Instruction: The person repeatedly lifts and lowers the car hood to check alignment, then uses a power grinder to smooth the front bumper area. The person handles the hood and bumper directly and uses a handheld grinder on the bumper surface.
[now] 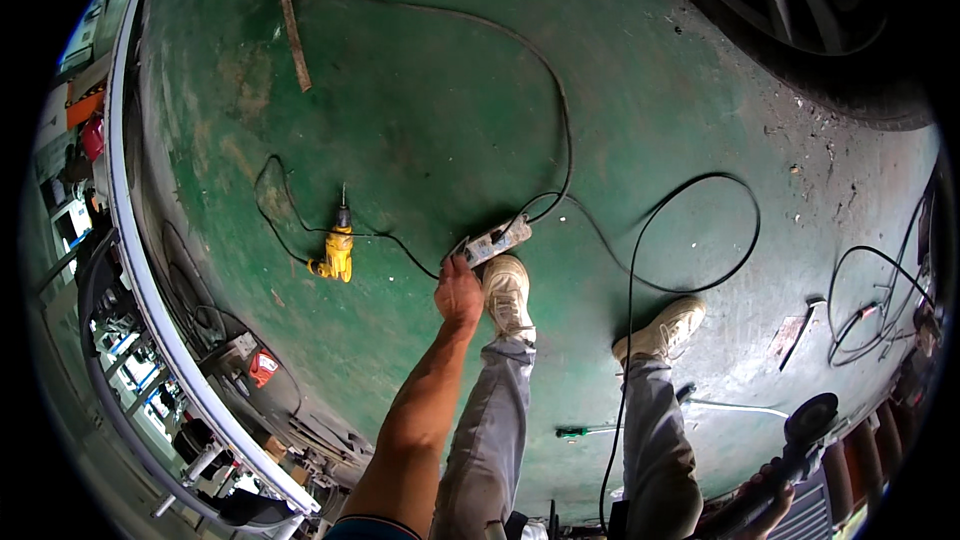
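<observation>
My left hand [458,292] reaches down beside my left shoe, fingers closed at the left end of a whitish power strip [497,242]. A black cord runs from the yellow power drill [338,252] to that end; whether a plug sits under my fingers is hidden. The drill lies on the floor to the left, bit pointing away. At the lower right my right hand [777,512] is wrapped round a dark angle grinder [812,420], its round head turned up. Shadow covers part of that hand.
Cords [568,125] loop across the green floor [420,120]. A hammer [800,335], a green-handled screwdriver [575,432] and a metal rod [740,406] lie at right. A flat strip [295,40] lies far left. A car wheel [800,10] stands far right; a white rail [125,160] edges the left.
</observation>
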{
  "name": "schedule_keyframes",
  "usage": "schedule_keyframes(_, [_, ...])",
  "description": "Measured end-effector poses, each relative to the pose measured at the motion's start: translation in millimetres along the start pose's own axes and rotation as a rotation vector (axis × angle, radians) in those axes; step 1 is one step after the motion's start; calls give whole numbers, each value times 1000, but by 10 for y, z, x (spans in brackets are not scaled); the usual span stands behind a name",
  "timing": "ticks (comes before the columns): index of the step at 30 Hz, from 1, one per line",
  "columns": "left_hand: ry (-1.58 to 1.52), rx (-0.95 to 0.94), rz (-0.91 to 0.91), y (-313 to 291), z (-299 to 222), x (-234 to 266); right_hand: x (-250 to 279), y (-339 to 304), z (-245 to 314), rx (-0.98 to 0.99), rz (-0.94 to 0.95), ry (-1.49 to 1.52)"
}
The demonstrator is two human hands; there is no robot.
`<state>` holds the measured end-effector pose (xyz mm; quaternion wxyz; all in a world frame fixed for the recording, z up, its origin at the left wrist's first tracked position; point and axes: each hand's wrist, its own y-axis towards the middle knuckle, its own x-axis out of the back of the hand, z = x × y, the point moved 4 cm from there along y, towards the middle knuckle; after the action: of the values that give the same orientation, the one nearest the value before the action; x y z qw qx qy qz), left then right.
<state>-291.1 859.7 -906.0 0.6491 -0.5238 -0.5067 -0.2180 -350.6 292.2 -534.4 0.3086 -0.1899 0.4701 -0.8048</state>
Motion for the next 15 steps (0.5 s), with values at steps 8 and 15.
schedule_keyframes(8, [-98, 74, 158, 123, 61, -282, -36, 79, 6, -26, 23, -19])
schedule_keyframes(15, [-182, 60, 301, 64, 44, -411, 51, 22, 115, 11, -36, -1])
